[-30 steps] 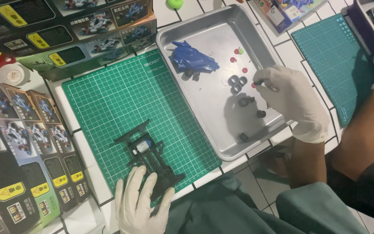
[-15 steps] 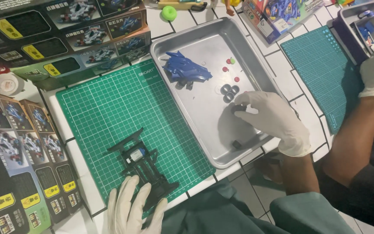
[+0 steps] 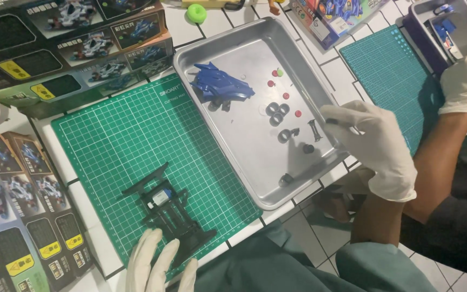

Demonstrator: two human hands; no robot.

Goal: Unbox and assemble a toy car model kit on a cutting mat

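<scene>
My left hand (image 3: 158,266), in a white glove, lies with its fingers spread at the near edge of the green cutting mat (image 3: 120,140). Its fingertips touch the rear of a black toy car chassis (image 3: 166,208). My right hand (image 3: 371,146), also gloved, hovers over the right rim of the metal tray (image 3: 228,162). A small dark part shows pinched between its thumb and forefinger. In the tray lie a blue car body shell (image 3: 217,86), several black tyres (image 3: 277,112), small red pieces (image 3: 286,96) and other dark parts.
Boxes of toy car kits (image 3: 82,38) line the far and left sides. A second green mat (image 3: 390,70) lies to the right. There a co-worker's gloved hand (image 3: 466,75) works by a small bin (image 3: 439,27). A green round piece (image 3: 195,13) sits above the tray.
My right hand has drawn back from among the tyres in the tray to its right rim. My left hand has stayed by the chassis.
</scene>
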